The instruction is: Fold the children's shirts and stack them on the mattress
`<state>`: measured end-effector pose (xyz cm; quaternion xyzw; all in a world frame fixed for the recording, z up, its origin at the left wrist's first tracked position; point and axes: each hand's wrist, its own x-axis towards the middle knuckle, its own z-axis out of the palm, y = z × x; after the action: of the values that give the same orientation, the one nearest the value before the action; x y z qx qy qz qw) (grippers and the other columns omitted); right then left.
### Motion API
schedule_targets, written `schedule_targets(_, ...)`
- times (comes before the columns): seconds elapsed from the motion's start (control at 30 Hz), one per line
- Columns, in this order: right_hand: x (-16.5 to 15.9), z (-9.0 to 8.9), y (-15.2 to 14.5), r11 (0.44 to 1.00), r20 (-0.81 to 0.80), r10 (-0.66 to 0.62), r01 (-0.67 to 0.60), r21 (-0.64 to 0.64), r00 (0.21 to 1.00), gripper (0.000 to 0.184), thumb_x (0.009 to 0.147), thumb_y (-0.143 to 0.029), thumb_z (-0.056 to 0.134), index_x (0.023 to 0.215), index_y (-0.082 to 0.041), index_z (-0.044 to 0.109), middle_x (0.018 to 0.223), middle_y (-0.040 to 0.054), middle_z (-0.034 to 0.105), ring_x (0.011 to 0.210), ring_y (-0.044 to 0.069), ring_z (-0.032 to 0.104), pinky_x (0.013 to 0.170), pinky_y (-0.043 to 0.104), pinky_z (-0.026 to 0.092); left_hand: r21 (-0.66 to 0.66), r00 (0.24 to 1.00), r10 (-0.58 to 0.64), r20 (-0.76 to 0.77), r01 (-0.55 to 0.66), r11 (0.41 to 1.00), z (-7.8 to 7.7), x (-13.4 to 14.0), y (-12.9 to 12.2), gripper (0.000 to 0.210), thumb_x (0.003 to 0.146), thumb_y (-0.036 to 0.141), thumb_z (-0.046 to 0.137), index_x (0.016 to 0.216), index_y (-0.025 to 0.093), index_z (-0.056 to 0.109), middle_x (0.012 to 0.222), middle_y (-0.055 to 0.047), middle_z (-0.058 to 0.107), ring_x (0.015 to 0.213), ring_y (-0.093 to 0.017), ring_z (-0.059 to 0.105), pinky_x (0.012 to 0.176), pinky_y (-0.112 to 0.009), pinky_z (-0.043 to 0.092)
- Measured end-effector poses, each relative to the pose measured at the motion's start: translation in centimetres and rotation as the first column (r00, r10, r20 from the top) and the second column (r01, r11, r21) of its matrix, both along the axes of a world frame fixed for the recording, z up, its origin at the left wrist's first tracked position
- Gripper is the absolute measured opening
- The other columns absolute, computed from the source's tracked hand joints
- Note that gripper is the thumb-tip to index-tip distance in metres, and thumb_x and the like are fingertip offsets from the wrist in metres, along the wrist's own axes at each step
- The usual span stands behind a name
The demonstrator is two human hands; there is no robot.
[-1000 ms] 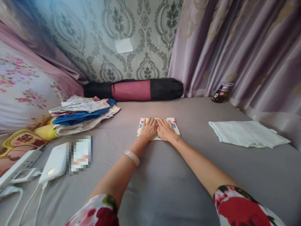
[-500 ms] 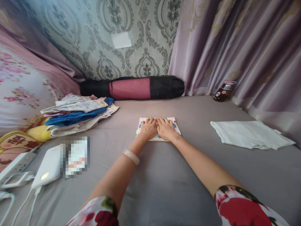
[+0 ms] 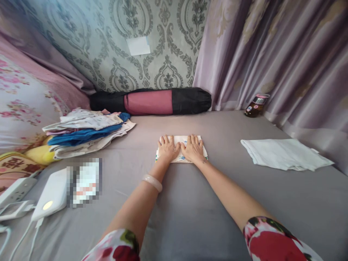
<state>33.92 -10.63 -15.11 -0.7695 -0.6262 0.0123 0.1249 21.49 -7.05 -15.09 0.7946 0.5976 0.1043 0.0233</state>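
Observation:
A folded white cloth [image 3: 179,157] with small coloured prints lies on the grey bed sheet in the middle of the view. Flat on its left part rests my left hand [image 3: 167,148], fingers spread and pointing away from me. My right hand [image 3: 193,149] presses flat on the right part, its fingers also stretched out. The two thumbs nearly meet over the middle of the cloth. Both palms hide much of the print, and I cannot tell what kind of garment it is.
On the left are a pile of folded clothes [image 3: 89,132], a white charger box [image 3: 51,194] with cables, and a power strip [image 3: 16,190]. A rolled black and pink bag [image 3: 149,102] lies along the wall. At right are a pale folded cloth [image 3: 282,154] and a bottle [image 3: 255,107].
The cloth's upper face shows less print and the fold looks different. My hands have moved slightly apart, with fingers more spread. The whole view has shifted a little.

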Motion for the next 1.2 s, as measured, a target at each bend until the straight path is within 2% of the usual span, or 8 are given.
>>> schedule_targets(0.2,-0.2,-0.4,0.2,0.978,-0.032,-0.207,0.208,0.033,0.978,0.075,0.094,-0.049,0.032,0.145,0.006,0.033,0.152,0.0276,0.03,0.141,0.038,0.023,0.112,0.054,0.017,0.014,0.992,0.122,-0.018,-0.122,0.992,-0.3,0.2,-0.1,0.079,0.093,0.06,0.029,0.144,0.0,0.036,0.148,-0.03,0.036,0.139,-0.043,0.031,0.111,-0.054,0.026)
schedule_targets(0.37,-0.3,-0.6,0.3,0.97,-0.033,-0.239,0.24,0.035,0.971,0.077,0.093,-0.05,0.032,0.144,0.009,0.033,0.151,0.0293,0.03,0.141,0.038,0.025,0.113,0.052,0.017,-0.004,0.993,0.118,-0.025,-0.118,0.993,-0.4,0.0,0.2,0.081,0.093,0.061,0.026,0.144,-0.002,0.034,0.149,-0.031,0.034,0.139,-0.043,0.03,0.111,-0.054,0.025)
schedule_targets(0.47,0.3,-0.2,0.2,0.976,-0.034,-0.215,0.215,-0.02,0.976,0.078,0.094,-0.051,0.031,0.145,0.008,0.031,0.153,0.0281,0.028,0.142,0.037,0.023,0.114,0.049,0.017,-0.047,0.999,0.047,-0.026,-0.048,0.998,0.1,-1.1,0.3,0.076,0.094,0.059,0.026,0.143,0.002,0.035,0.15,-0.029,0.033,0.14,-0.04,0.031,0.11,-0.052,0.027)
schedule_targets(0.6,1.8,0.7,-0.3,0.988,-0.03,-0.108,0.103,-0.118,0.994,0.073,0.097,-0.05,0.026,0.147,0.002,0.03,0.155,0.0243,0.025,0.144,0.034,0.02,0.115,0.051,0.016,-0.116,0.998,-0.062,0.001,0.062,0.991,0.9,-3.8,-0.5,0.058,0.096,0.052,0.028,0.138,0.015,0.042,0.15,-0.019,0.037,0.139,-0.03,0.035,0.109,-0.046,0.031)
schedule_targets(0.73,3.0,1.1,-0.8,0.994,0.026,0.095,-0.094,-0.056,0.995,0.065,0.099,-0.044,0.021,0.149,-0.004,0.029,0.159,0.0173,0.02,0.147,0.028,0.012,0.117,0.051,0.007,-0.072,0.993,-0.113,0.042,0.116,0.991,0.6,-5.9,-2.1,0.055,0.098,0.049,0.026,0.141,0.017,0.038,0.153,-0.013,0.036,0.142,-0.028,0.031,0.113,-0.047,0.027)
schedule_targets(0.8,3.2,0.8,-0.8,0.985,0.035,0.168,-0.166,-0.049,0.985,0.065,0.099,-0.043,0.021,0.15,-0.004,0.028,0.159,0.0162,0.02,0.147,0.026,0.013,0.118,0.046,0.008,-0.055,0.99,-0.13,0.052,0.133,0.99,0.1,-6.2,-2.7,0.056,0.099,0.047,0.025,0.144,0.016,0.035,0.155,-0.013,0.034,0.143,-0.027,0.029,0.115,-0.046,0.024)
schedule_targets(1.0,3.1,-0.4,-0.6,0.98,-0.011,0.176,-0.176,-0.097,0.984,0.066,0.099,-0.045,0.019,0.151,-0.004,0.027,0.158,0.0154,0.023,0.146,0.025,0.018,0.118,0.041,0.013,0.006,0.986,-0.124,0.107,0.124,0.992,-0.8,-6.4,-2.8,0.054,0.099,0.045,0.027,0.144,0.017,0.037,0.153,-0.012,0.037,0.142,-0.024,0.031,0.116,-0.045,0.024)
schedule_targets(1.2,3.3,-0.4,-0.5,0.978,-0.006,0.175,-0.175,-0.111,0.984,0.065,0.098,-0.045,0.021,0.151,-0.006,0.027,0.159,0.0154,0.022,0.147,0.024,0.017,0.118,0.042,0.013,0.045,0.982,-0.11,0.155,0.104,0.994,-0.9,-6.7,-2.8,0.049,0.098,0.045,0.031,0.139,0.019,0.041,0.149,-0.011,0.042,0.141,-0.023,0.033,0.115,-0.041,0.028)
